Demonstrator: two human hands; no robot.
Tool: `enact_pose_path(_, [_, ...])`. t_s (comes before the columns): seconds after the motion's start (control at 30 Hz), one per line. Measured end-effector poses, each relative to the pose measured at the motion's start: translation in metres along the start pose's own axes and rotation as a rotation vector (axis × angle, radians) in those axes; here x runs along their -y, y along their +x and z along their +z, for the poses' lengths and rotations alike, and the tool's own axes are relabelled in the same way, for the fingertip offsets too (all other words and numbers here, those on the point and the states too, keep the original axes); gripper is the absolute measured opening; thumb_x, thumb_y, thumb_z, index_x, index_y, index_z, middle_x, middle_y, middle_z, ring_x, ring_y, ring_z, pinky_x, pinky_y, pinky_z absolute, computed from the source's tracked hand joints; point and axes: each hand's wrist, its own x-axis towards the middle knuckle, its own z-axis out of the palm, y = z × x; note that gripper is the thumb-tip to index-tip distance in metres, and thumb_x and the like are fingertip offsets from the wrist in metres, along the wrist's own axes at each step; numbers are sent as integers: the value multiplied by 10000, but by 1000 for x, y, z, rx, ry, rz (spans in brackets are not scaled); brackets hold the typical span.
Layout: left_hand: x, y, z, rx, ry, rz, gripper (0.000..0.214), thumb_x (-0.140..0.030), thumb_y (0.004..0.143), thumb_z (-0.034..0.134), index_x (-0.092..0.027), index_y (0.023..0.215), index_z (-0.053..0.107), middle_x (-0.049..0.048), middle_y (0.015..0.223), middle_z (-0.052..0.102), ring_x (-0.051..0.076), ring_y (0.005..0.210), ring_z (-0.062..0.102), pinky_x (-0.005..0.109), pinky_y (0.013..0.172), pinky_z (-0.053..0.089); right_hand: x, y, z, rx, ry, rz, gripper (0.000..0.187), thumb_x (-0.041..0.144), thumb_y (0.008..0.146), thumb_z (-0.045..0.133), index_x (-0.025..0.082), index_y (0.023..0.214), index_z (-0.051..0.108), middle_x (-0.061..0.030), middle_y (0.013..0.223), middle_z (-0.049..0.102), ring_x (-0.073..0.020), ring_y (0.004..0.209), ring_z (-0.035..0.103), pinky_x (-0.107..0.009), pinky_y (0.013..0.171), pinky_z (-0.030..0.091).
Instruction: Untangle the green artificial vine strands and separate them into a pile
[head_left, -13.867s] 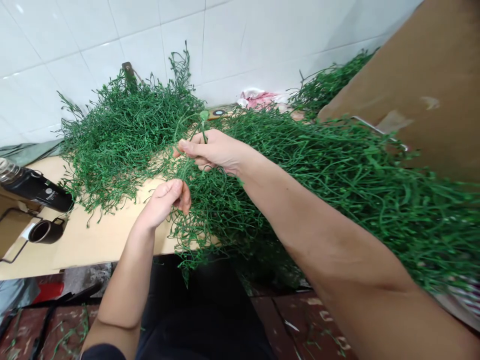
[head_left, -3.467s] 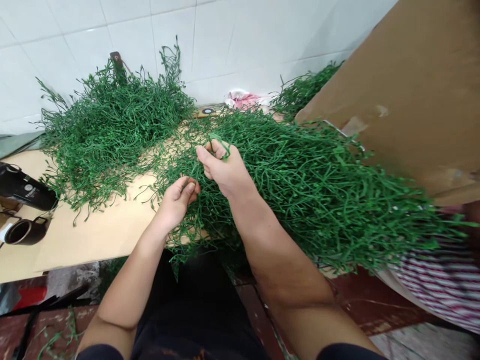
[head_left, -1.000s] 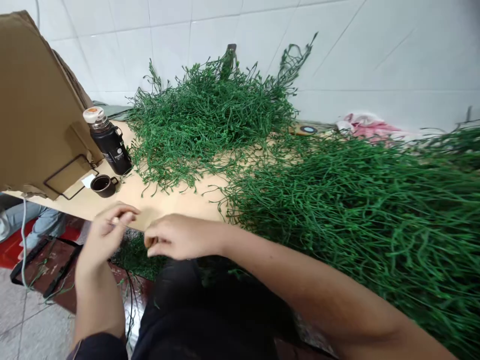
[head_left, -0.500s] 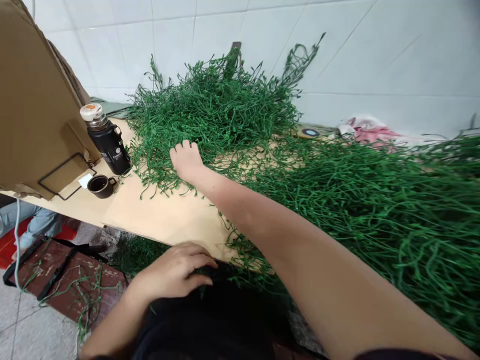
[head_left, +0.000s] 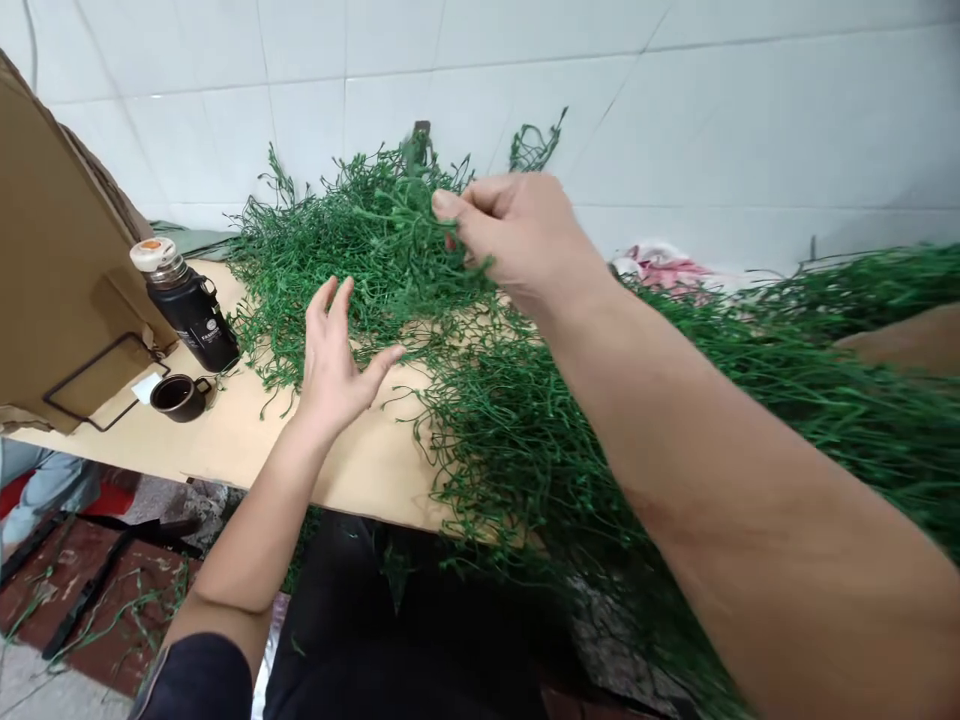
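In the middle of the view my right hand (head_left: pixel 517 225) is raised above the table, its thumb and fingers pinched on a small bunch of thin green sprigs (head_left: pixel 411 225) with knobbly tips, like artificial plant stems. My left hand (head_left: pixel 330 355) is open, fingers spread, over the front edge of a tangled heap of such sprigs (head_left: pixel 300 240); nothing shows in it. Under my right forearm spreads a larger pile of long green stems (head_left: pixel 517 430), some hanging over the table's front edge.
A black flask (head_left: pixel 193 315) and a dark mug (head_left: pixel 178 397) stand on the table (head_left: pixel 360 470) at left, beside a cardboard box (head_left: pixel 67 270). A tiled wall (head_left: pixel 712 130) rises behind. Another person's arm (head_left: pixel 911 335) reaches in at right. A pink-and-white cloth (head_left: pixel 660 268) lies at the back.
My right hand has lifted from the heap, up and to the right, now with a bunch of sprigs. My left hand has risen from the table's edge toward the heap and spread its fingers.
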Motion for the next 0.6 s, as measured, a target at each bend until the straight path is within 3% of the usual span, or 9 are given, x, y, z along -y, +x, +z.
enact_pose_path(0.1, [-9,13,22,56,-271,-103,624,-506,717,632,-230,1249,457,107,1321,462,241,1223,463,383,989,410,-5,-28,-13,123,209,43,462,520,735,596,162,501,421,48,483,398,-25,456,315,-221,493,224])
enact_pose_path(0.17, [-14,9,33,159,-416,-202,495,-488,732,620,-199,1126,544,81,1116,591,190,1005,582,323,867,472,-19,-46,-16,182,341,115,480,583,690,609,165,528,439,50,492,407,-29,459,331,-215,479,228])
enact_pose_path(0.27, [-18,-2,44,252,-503,-343,339,-436,695,666,-160,882,604,12,764,611,103,666,550,227,655,464,-45,-66,-19,170,510,230,503,651,686,568,177,570,447,44,535,432,-37,468,345,-211,472,268])
enact_pose_path(0.33, [-20,-6,47,227,-526,-397,281,-389,670,692,-158,796,592,-17,684,579,73,587,493,192,582,424,-59,-74,-24,150,552,284,512,676,692,538,185,587,440,40,556,434,-46,481,355,-214,477,292])
enact_pose_path(0.43, [-26,-5,51,206,-541,-398,228,-310,645,713,-160,754,582,-24,686,581,70,601,490,180,585,412,-67,-82,-35,178,533,286,510,677,653,575,182,618,462,39,581,429,-57,531,389,-219,509,314])
enact_pose_path(0.6, [-36,5,59,339,-379,-269,149,-276,680,674,-162,760,620,-24,651,571,85,596,474,200,590,392,-65,-87,-51,158,356,183,399,495,611,715,152,755,571,27,659,517,-75,620,454,-230,591,354])
